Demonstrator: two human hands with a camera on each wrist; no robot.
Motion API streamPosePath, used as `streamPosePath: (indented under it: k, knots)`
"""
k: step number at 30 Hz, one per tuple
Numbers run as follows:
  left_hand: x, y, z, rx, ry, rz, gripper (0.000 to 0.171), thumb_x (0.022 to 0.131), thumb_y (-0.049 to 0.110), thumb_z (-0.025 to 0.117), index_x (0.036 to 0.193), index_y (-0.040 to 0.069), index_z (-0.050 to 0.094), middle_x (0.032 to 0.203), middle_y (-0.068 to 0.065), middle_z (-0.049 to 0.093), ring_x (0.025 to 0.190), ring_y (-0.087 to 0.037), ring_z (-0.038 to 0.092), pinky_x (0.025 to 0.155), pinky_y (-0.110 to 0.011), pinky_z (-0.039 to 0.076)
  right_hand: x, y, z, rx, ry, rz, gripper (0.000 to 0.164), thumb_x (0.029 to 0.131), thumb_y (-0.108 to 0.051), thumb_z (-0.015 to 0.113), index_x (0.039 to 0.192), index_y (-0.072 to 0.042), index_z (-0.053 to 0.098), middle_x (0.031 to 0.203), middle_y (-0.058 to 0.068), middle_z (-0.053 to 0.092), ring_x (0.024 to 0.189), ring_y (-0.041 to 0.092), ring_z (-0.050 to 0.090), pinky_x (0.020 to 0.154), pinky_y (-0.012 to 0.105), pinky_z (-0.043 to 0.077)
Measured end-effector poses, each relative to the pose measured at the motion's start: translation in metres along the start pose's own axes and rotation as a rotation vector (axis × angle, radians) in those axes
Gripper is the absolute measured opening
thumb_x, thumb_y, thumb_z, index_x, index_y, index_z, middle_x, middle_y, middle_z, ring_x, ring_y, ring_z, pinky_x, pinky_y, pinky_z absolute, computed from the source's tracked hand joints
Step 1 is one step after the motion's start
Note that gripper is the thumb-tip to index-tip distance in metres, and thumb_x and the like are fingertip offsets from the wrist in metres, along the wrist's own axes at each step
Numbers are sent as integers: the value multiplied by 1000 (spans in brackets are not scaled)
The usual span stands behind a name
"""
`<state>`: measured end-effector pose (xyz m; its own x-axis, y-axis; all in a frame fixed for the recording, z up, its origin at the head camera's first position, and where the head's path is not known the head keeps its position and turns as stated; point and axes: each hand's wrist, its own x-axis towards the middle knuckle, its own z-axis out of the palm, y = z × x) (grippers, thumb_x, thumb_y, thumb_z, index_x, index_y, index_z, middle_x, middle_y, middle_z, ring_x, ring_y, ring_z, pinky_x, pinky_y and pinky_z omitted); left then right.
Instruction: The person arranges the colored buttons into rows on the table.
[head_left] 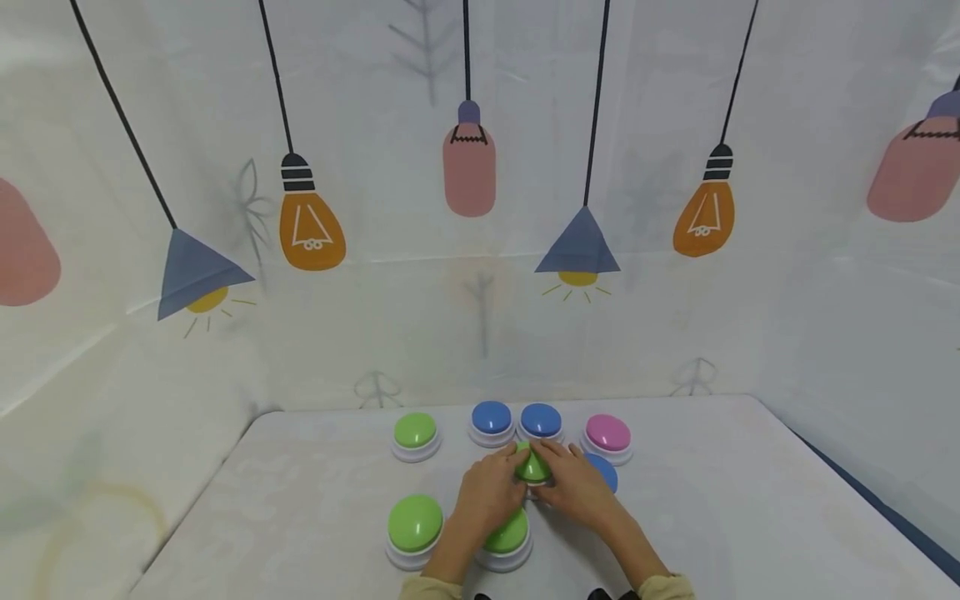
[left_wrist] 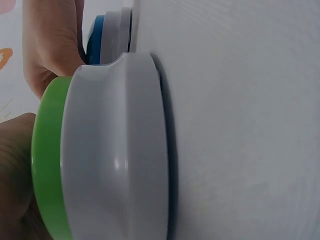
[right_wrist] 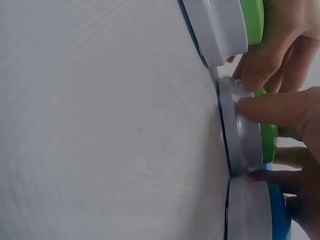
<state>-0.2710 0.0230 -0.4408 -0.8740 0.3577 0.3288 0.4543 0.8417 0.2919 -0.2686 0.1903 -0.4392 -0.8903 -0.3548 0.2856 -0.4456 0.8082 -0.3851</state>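
Note:
In the head view, my left hand (head_left: 491,486) and right hand (head_left: 579,486) hold a green push button (head_left: 533,468) with a white base from both sides. In the right wrist view, a thumb (right_wrist: 275,107) lies against that button's white base, and fingertips reach its other side. A second green button (head_left: 507,533) stands just nearer, partly hidden under my left forearm; a blue button (head_left: 602,472) shows partly behind my right hand. Large in the left wrist view is a green-topped button (left_wrist: 115,150) on the table.
Two blue buttons (head_left: 491,418) stand side by side behind my hands, with a pink button (head_left: 608,433) to their right. Two green buttons, one at the back (head_left: 415,431) and one in front (head_left: 415,523), stand left on the white table (head_left: 315,500). A printed curtain (head_left: 390,317) hangs behind.

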Motion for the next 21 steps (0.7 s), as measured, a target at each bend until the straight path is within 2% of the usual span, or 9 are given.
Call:
streamPosePath:
  k: [8, 14, 21]
  knots:
    - [-1, 2, 1, 2, 51, 21, 46, 80, 17, 75, 125, 16, 69, 126, -9, 67, 96, -34, 69, 74, -45, 58, -1, 1, 1, -6, 24, -16, 65, 76, -9, 81, 134, 5, 56, 136, 25, 56, 126, 46, 52, 112, 60, 31]
    - [0, 3, 0, 1, 49, 18, 47, 78, 16, 76, 125, 16, 70, 126, -9, 68, 93, -35, 70, 73, -44, 58, 0, 0, 1, 12, 15, 26, 65, 77, -10, 81, 136, 3, 56, 137, 24, 55, 126, 55, 48, 112, 59, 32]
    - [-1, 3, 0, 12, 75, 27, 46, 78, 16, 77, 124, 18, 71, 124, -8, 69, 89, -35, 71, 70, -44, 58, 1, 0, 1, -4, 15, 14, 64, 78, -9, 81, 135, 3, 56, 137, 25, 55, 124, 58, 48, 110, 60, 34]
